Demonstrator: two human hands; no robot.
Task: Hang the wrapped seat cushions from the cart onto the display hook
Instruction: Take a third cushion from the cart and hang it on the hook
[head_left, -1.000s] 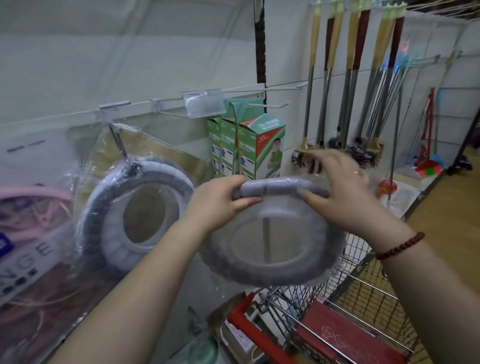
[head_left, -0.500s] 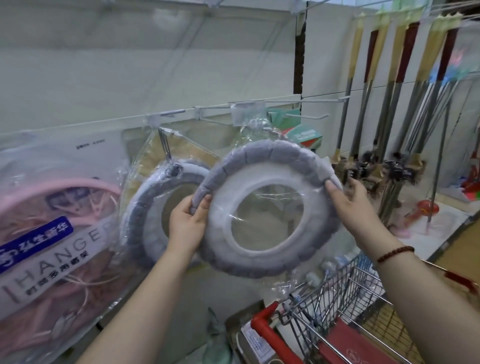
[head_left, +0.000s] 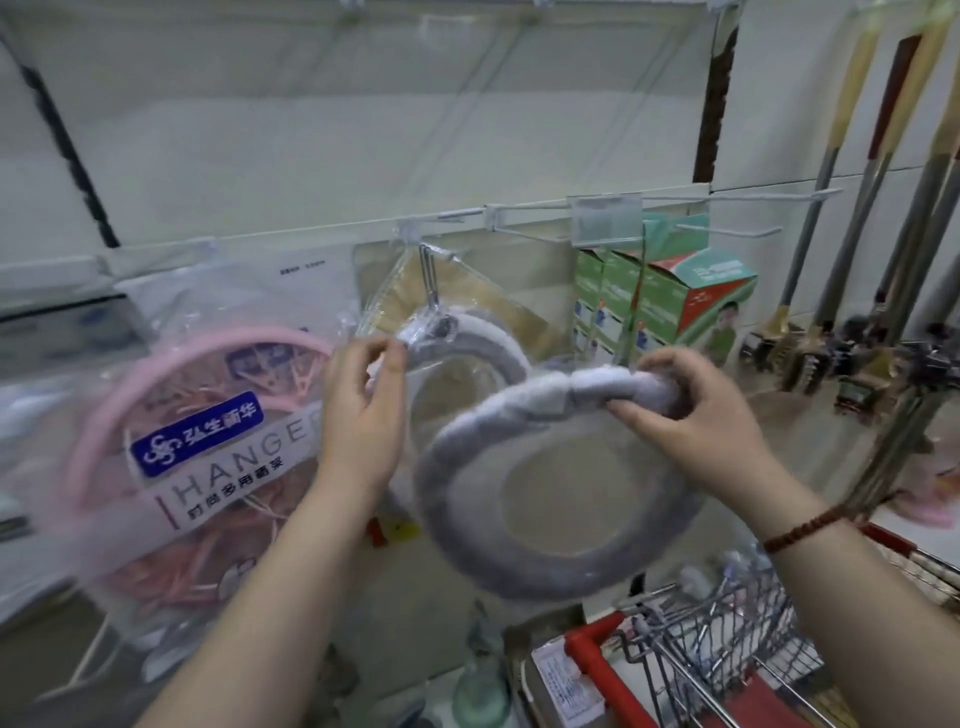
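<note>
A grey ring-shaped seat cushion in clear wrap (head_left: 467, 545) hangs in front of me, gripped at its top right by my right hand (head_left: 691, 415). My left hand (head_left: 363, 410) pinches the clear wrap at the top of a second grey wrapped cushion (head_left: 488, 343), which hangs on the metal display hook (head_left: 431, 283) on the wall. The held cushion sits lower and to the right of the hung one, overlapping it. The red-handled wire cart (head_left: 727, 654) is at the bottom right.
A bagged pink hanger pack (head_left: 197, 441) hangs left of the hook. Green boxes (head_left: 670, 301) hang to the right under empty pegs (head_left: 727, 228). Broom and brush handles (head_left: 841, 208) line the far right wall.
My left hand let go of the held cushion and moved up-left to the wrap of the hung cushion. My right hand shifted to the held cushion's top, and the cushion dropped lower.
</note>
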